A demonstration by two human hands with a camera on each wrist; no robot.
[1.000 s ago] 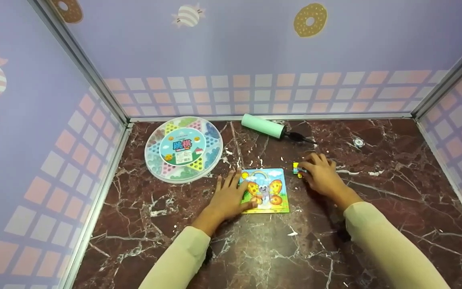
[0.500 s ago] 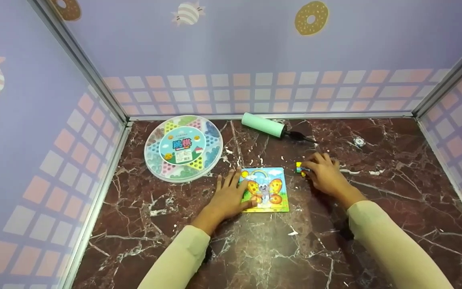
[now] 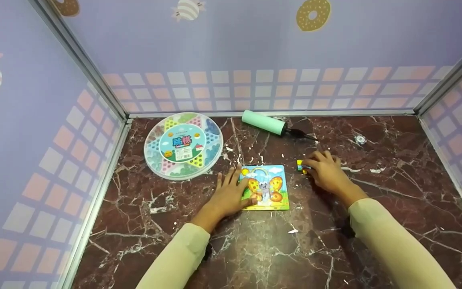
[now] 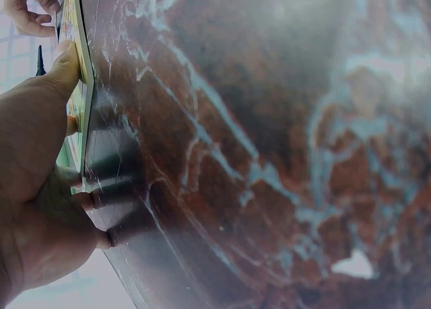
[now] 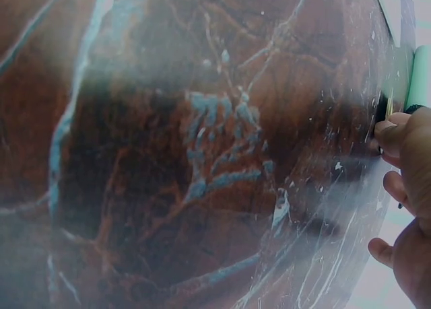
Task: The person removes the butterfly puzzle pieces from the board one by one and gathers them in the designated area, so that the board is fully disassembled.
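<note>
In the head view, a square picture puzzle (image 3: 271, 182) with a grey animal and orange butterfly wings lies flat on the marble-patterned table. My left hand (image 3: 227, 196) rests on its left side, fingers spread and thumb on the lower left part. The left wrist view shows the thumb and fingers of that hand (image 4: 40, 141) against the thin board edge (image 4: 85, 114). To the right of the puzzle, my right hand (image 3: 327, 172) pinches a small yellow, green and blue jigsaw piece (image 3: 300, 165), partly hidden by the fingers. Seen edge-on in the right wrist view is the piece (image 5: 390, 106).
A round Chinese checkers set (image 3: 183, 146) lies at the back left. Behind the puzzle is a mint-green hand pump (image 3: 264, 123) with a black nozzle. A small round chip (image 3: 360, 139) sits at the back right. Patterned walls enclose the table's back and sides.
My right hand has shifted slightly to the right with the jigsaw piece. The left hand stays on the puzzle. The head view has tilted a little downward.
</note>
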